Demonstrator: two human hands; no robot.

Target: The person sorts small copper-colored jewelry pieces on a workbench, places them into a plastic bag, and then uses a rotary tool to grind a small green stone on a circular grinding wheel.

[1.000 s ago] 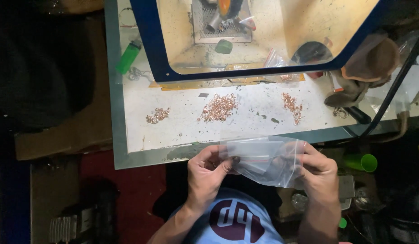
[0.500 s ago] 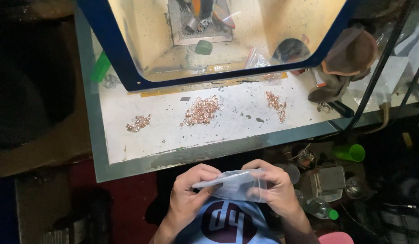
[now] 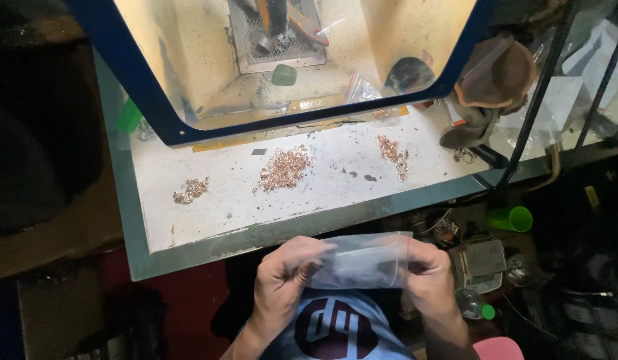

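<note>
A small clear plastic bag (image 3: 362,260) is being held flat between both hands, low in the view at about 6 o'clock, just below the near edge of the worktop (image 3: 209,207). It is being pinched at its left end by the fingers of the left hand (image 3: 286,277), thumb pressed against forefinger, and at its right end by the fingers of the right hand (image 3: 429,270), likewise pressed together on the film. The bag is looking thin, glossy and slightly crumpled; whether anything is inside cannot be told, and its mouth is not being shown open.

As a judgement, the work is being seen at an early stage: three heaps of small copper-coloured pieces are lying untouched on the worktop, a small heap (image 3: 191,190) at 10 o'clock of the bag, a larger heap (image 3: 284,169) at 11 o'clock and a strung-out heap (image 3: 393,153) at 12 o'clock. Nothing is being seen bagged yet.
</note>
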